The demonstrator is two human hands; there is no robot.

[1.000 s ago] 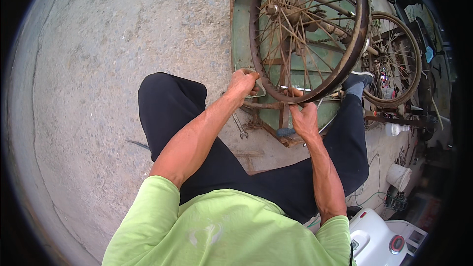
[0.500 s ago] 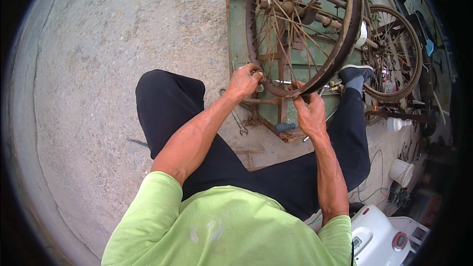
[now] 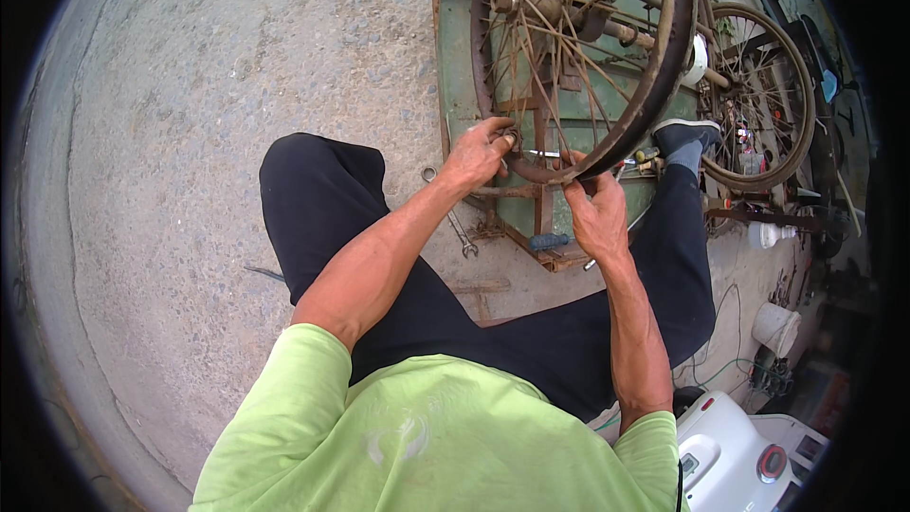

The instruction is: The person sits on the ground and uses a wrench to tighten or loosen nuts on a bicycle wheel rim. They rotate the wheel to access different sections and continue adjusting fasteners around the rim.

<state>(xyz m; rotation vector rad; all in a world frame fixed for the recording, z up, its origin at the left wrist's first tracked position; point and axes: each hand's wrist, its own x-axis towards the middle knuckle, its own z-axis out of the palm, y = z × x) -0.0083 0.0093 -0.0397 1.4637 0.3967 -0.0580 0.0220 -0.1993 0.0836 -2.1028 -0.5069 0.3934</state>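
Note:
A rusty spoked wheel stands tilted before me, over a green metal panel. At the near left of its rim, my left hand is closed in a pinch, the forefinger stretched over the top. A small dark roundish piece shows at those fingertips; its kind cannot be made out. My right hand grips the lower edge of the rim between thumb and fingers, some of them hidden behind it. Thin spokes run from the rim up to the rusty hub.
On the ground lie a combination wrench and a blue-handled tool near the green panel's corner. A second wheel stands at the right, past my shoe. A white bucket and white machine are lower right.
My left fingers have shifted slightly up and right along the rim, the forefinger straightening, and the small dark piece now shows. The right hand keeps its grip.

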